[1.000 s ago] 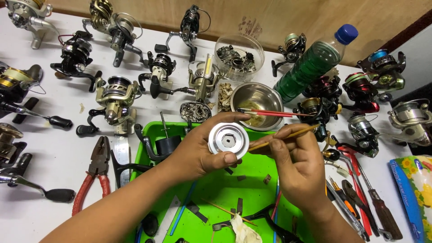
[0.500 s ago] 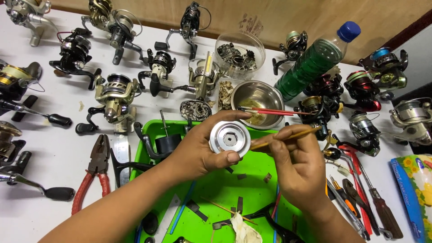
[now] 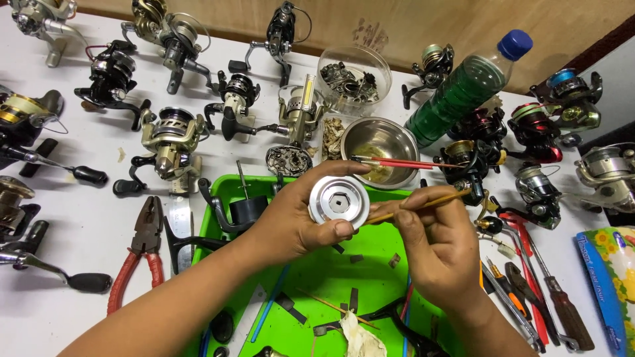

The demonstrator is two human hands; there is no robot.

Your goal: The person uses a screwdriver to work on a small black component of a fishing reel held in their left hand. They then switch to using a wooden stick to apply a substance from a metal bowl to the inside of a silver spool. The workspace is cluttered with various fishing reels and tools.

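A white worktop [image 3: 79,218] fills the view, crowded with fishing reels. The green tray [image 3: 370,264] at the lower centre serves as the landmark for everything below.

Above and to the left of the tray stand many spinning reels; one silver reel [image 3: 170,142] sits just beyond its upper left corner. Further reels cluster beyond its upper right corner. A green plastic bottle [image 3: 463,92] with a blue cap leans well above the tray's right side. A steel bowl [image 3: 382,142] sits just above the tray's top edge, with a red-handled brush [image 3: 403,162] lying across it. Red-handled pliers [image 3: 139,254] lie just left of the tray. Screwdrivers [image 3: 536,297] lie just right of it.

Over the tray's middle, the left hand [image 3: 291,221] is closed around a round silver spool [image 3: 338,201], thumb on the lower rim, fingers curled behind and over the top. The right hand [image 3: 440,251], just right of the spool, pinches a thin wooden-handled brush [image 3: 423,203] whose tip meets the spool's lower right edge.

The spool looks like machined metal: stiff, fairly light, smooth, and probably slippery if oily. Gripping its outer rim seems safest, leaving the face with its six-sided centre hole free.
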